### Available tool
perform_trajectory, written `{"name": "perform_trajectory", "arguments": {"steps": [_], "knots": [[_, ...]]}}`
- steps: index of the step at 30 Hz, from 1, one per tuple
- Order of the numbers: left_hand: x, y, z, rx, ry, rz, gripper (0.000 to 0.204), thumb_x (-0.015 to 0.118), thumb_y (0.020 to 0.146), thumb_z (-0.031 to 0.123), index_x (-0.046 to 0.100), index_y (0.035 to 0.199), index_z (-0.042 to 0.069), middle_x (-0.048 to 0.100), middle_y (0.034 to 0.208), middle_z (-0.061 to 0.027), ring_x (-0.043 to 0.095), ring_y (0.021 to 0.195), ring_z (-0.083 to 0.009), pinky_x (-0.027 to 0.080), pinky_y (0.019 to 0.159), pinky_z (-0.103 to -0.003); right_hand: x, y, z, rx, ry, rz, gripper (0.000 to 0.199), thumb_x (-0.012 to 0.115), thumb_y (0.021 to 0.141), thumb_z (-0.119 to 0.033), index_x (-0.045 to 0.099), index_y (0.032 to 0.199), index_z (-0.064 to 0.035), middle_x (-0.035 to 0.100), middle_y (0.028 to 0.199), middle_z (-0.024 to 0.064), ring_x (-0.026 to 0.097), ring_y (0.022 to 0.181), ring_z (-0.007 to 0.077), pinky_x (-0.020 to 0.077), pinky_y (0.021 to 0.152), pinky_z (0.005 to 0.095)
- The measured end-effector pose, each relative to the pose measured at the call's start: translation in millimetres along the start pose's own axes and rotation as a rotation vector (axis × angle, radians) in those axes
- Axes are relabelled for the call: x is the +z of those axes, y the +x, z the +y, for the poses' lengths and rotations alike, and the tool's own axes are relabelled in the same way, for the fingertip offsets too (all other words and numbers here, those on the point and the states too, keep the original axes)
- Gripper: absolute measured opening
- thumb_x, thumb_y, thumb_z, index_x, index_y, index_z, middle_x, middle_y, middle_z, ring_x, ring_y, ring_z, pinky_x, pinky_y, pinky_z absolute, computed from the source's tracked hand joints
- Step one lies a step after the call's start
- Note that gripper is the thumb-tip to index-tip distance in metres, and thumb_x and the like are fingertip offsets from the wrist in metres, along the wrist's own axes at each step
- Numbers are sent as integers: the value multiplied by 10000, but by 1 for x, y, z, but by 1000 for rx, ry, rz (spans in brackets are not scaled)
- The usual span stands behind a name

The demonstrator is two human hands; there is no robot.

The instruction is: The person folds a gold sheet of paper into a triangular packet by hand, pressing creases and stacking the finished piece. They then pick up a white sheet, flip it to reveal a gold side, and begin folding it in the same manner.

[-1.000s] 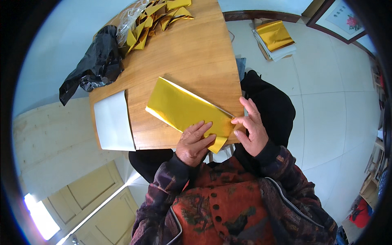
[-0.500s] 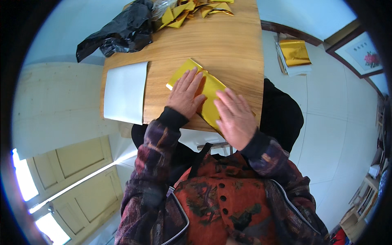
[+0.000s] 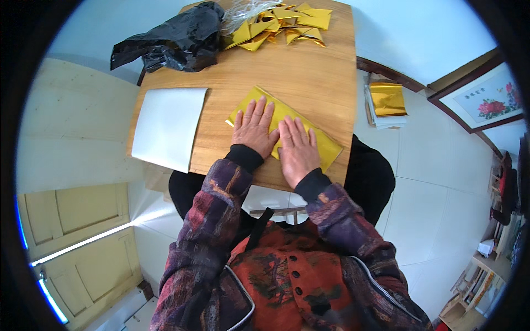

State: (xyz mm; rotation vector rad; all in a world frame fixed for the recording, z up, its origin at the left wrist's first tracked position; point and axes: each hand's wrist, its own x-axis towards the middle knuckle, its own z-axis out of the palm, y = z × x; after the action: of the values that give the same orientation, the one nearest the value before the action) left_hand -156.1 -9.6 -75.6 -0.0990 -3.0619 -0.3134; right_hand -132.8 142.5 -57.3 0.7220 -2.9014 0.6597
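While both our hands lie flat on it, the folded sheet of shiny gold foil paper rests on the near part of the light wooden tabletop, running slantwise from upper left to the table's right edge. Our left hand presses its middle with fingers stretched out and slightly fanned; our right hand sits just beside it, touching or nearly so, fingers close together and flat. Neither hand pinches anything.

We judge this paper to be very light, thin and limp, with a slick face that would slide on the wood if we let go (and it would crease or dent readily, so any stray press will likely show). The best hold seems to be at a free corner or along the open edge, lifted between thumb and forefinger, while the other palm keeps the rest pinned.

To the left, apart from the gold sheet, lies a white rectangular sheet of paper overhanging the near edge. At the far end sit a crumpled black plastic bag and a heap of small folded gold paper pieces, well apart from our hands. On the floor to the right is a stack of gold sheets. Nothing stands between our hands and the paper.
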Motion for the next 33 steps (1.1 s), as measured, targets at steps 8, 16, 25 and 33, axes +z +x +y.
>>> {"name": "perform_trajectory", "arguments": {"steps": [8,16,25,33], "knots": [[-3,-3,-2,16,40,8,711,552,888,522,362,1490,194,277,1585,-37,235,1461,-291,153,1166,-536,-22,-51,21,139,-64,-56,683,653,860,-268,375,1451,-68,278,1571,79,223,1464,257,197,1154,516],[-17,2,-14,-60,122,-72,747,525,872,634,330,1507,293,225,1605,-20,149,1484,-303,87,1158,-591,-41,-81,35,158,-88,-71,764,665,845,-279,315,1493,-77,241,1582,112,207,1465,304,223,1139,540],[-18,11,-39,-85,99,-83,727,492,888,655,320,1509,317,190,1615,-21,140,1489,-268,74,1165,-579,-46,-91,37,178,-76,-85,812,688,822,-311,301,1491,-60,213,1588,130,179,1473,318,221,1139,549],[-29,7,-23,-96,178,4,725,530,897,570,297,1522,285,180,1619,-23,138,1494,-249,73,1170,-571,-76,-102,39,172,5,-104,773,683,832,-292,329,1472,-42,257,1566,142,209,1460,335,196,1150,544]]}}
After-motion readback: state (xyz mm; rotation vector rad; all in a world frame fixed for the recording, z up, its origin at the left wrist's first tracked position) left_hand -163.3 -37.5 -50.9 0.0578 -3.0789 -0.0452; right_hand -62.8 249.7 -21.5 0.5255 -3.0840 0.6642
